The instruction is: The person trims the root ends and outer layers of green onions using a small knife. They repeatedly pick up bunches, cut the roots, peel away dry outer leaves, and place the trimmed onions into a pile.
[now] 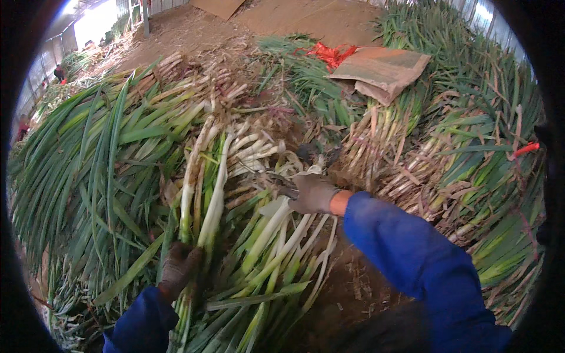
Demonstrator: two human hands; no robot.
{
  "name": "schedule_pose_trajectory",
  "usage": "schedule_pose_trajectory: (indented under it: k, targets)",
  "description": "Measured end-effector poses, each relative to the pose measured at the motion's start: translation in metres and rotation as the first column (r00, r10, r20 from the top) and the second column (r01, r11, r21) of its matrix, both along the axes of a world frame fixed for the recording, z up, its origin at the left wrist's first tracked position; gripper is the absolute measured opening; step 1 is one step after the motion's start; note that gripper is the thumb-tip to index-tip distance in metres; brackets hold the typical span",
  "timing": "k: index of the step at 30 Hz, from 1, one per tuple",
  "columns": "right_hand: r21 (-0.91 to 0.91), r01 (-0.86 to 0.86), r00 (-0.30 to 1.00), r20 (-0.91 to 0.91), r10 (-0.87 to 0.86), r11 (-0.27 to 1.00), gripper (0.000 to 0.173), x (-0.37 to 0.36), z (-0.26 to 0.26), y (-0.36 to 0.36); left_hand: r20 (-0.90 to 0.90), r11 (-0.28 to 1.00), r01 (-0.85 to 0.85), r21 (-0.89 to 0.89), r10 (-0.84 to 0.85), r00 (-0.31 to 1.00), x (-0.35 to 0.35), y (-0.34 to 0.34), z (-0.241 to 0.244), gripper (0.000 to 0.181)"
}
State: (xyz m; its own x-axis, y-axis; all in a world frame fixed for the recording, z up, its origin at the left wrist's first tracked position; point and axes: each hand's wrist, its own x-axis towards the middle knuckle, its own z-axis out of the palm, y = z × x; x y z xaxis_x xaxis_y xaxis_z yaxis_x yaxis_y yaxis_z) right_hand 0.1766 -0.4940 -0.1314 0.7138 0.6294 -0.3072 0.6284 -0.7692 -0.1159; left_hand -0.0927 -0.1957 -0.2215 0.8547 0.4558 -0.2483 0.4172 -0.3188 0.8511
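My left hand [182, 264], in a dirty knit glove, grips a few long green onions [214, 212] by their green part. Their pale shafts point away from me, roots at the far end. My right hand [312, 194], also gloved, is closed to the right of them, at the root end of the pile. A dark, elongated tool [282, 184] juts left from its fingers, too blurred to name more closely. Beneath that hand, peeled white-stemmed onions [282, 247] lie fanned with their leaves toward me. More white shafts [251, 152] are bunched just beyond.
A large heap of leafy onions [79, 167] rises on the left. Further bundles [476, 110] line the right, one bearing a red tie [526, 149]. A flattened cardboard piece [382, 68] and red plastic strands [331, 54] lie ahead. Distant people [59, 73] are at far left.
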Motion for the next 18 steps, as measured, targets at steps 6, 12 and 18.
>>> schedule_pose_trajectory:
  k: [6, 12, 18]
  targets:
    - [-0.018, -0.265, 0.962, -0.080, 0.263, 0.964, 0.042, -0.059, 0.015, -0.003, -0.018, 0.989, -0.147, -0.013, 0.147, 0.989, 0.002, 0.003, 0.011, 0.027]
    - [-0.026, -0.312, 0.943, -0.131, 0.306, 0.950, 0.044, -0.070, 0.003, 0.001, 0.144, 0.973, -0.174, -0.154, 0.196, 0.970, 0.004, -0.006, 0.015, 0.026]
    - [-0.066, -0.455, 0.887, -0.123, 0.445, 0.888, 0.045, -0.076, -0.001, 0.017, 0.098, 0.988, -0.143, -0.058, 0.148, 0.984, 0.008, -0.004, 0.011, 0.029]
